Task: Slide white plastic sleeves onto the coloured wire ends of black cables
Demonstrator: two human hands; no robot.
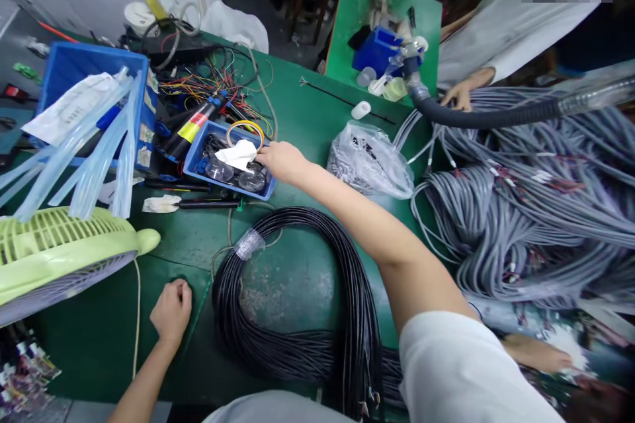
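Note:
My right hand [284, 162] reaches over the right end of a small blue bin [272, 186], its fingers closed beside a crumpled white paper [239, 154]. Whether they pinch the paper or something in the bin is hidden. A roll of yellow tape [247, 124] leans in the same bin, above round clear lids and dark small parts. My left hand [172, 310] rests on the green table as a loose fist, with nothing visible in it. Between my arms lies a large coil of black cable [360, 297], bound at its upper left with clear wrap [249, 244].
A green fan [74, 251] and a large blue bin [94, 56] with clear tubes stand left. Grey cable bundles [506, 218] and a plastic bag of small parts [370, 158] are right. Beneath a dark hose [466, 119], a co-worker's hand [464, 91] touches the cables.

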